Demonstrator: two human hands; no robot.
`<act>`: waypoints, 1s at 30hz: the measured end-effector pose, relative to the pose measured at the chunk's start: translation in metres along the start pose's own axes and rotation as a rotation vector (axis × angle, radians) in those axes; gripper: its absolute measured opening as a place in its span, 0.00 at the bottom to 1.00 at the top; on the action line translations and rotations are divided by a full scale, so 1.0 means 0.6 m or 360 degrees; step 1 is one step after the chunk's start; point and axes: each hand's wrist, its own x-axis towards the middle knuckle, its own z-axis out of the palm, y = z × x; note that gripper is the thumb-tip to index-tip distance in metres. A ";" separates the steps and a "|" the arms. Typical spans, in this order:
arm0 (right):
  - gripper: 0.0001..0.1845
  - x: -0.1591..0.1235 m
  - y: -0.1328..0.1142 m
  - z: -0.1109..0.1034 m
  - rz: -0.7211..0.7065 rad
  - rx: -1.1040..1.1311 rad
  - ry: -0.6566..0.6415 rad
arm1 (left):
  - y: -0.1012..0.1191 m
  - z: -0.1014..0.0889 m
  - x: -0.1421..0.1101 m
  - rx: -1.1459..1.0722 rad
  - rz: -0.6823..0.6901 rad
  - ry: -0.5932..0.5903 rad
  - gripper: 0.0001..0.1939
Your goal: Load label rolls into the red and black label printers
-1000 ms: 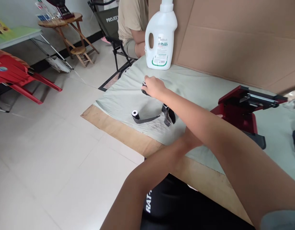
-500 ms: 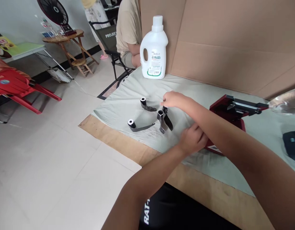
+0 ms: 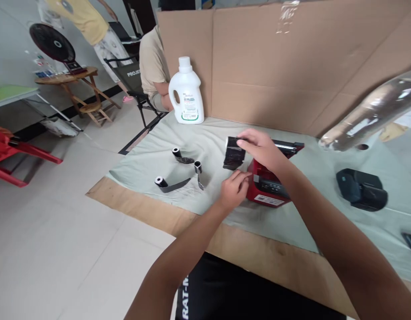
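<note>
A black roll (image 3: 234,153) is pinched in the right hand (image 3: 261,149) above the bench (image 3: 139,205), just beside a red machine (image 3: 253,191). The left hand (image 3: 234,190), half curled, is at the machine's edge; whether it grips, I cannot tell. Farther left are three other rolls (image 3: 160,182) and a bottle (image 3: 189,98).

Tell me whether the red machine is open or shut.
Open: the red machine has its lid raised above the body, partly hidden by the right hand.

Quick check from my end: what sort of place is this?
Probably an ordinary indoor room, home or small office, used as a makeshift workspace: a fan on a wooden side table, a dark fabric chair, and cardboard standing behind the cloth-covered table.
</note>
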 end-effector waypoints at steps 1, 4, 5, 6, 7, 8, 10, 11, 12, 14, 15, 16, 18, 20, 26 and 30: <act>0.16 -0.032 -0.003 -0.028 0.0043 0.0089 0.0113 | 0.000 0.001 -0.001 -0.0004 0.0007 -0.0005 0.16; 0.21 -0.119 -0.004 -0.103 0.0203 0.0360 0.0355 | 0.001 0.001 -0.004 -0.0023 0.0028 -0.0009 0.15; 0.22 -0.142 0.001 -0.123 0.0248 0.0414 0.0396 | 0.002 0.001 -0.004 -0.0031 0.0039 -0.0010 0.15; 0.22 -0.160 0.009 -0.140 0.0292 0.0426 0.0402 | 0.002 0.000 -0.005 -0.0037 0.0051 -0.0009 0.15; 0.22 -0.173 0.019 -0.151 0.0332 0.0390 0.0379 | 0.002 -0.002 -0.006 -0.0039 0.0061 -0.0004 0.15; 0.21 -0.181 0.032 -0.158 0.0363 0.0310 0.0327 | 0.002 -0.003 -0.007 -0.0035 0.0070 0.0005 0.15; 0.18 -0.185 0.059 -0.158 0.0365 0.0056 0.0174 | 0.004 -0.007 -0.008 -0.0009 0.0108 0.0025 0.15; 0.16 -0.183 0.071 -0.154 0.0335 -0.0103 0.0098 | 0.007 -0.008 -0.008 0.0019 0.0145 0.0029 0.15; 0.13 -0.178 0.082 -0.147 0.0287 -0.0279 0.0044 | 0.010 -0.010 -0.008 0.0063 0.0196 0.0026 0.16; 0.11 -0.169 0.098 -0.130 0.0180 -0.0648 -0.0016 | 0.019 -0.013 -0.008 0.0177 0.0331 -0.0020 0.18; 0.11 -0.165 0.103 -0.122 0.0142 -0.0807 -0.0031 | 0.023 -0.013 -0.009 0.0236 0.0403 -0.0074 0.19; 0.12 -0.161 0.107 -0.115 0.0125 -0.0930 -0.0044 | 0.027 -0.013 -0.009 0.0289 0.0471 -0.0148 0.20; 0.12 -0.153 0.113 -0.106 0.0155 -0.1067 -0.0079 | 0.030 -0.009 -0.009 0.0370 0.0573 -0.0303 0.21; 0.13 -0.144 0.117 -0.102 0.0233 -0.1103 -0.0126 | 0.030 -0.003 -0.009 0.0443 0.0610 -0.0394 0.19; 0.10 -0.118 0.126 -0.113 0.0296 -0.0918 -0.0193 | 0.026 0.006 0.010 0.0539 0.0575 -0.0438 0.21; 0.11 -0.120 0.128 -0.118 0.0304 -0.0541 -0.0188 | 0.033 0.001 0.042 0.0507 0.0527 -0.0689 0.26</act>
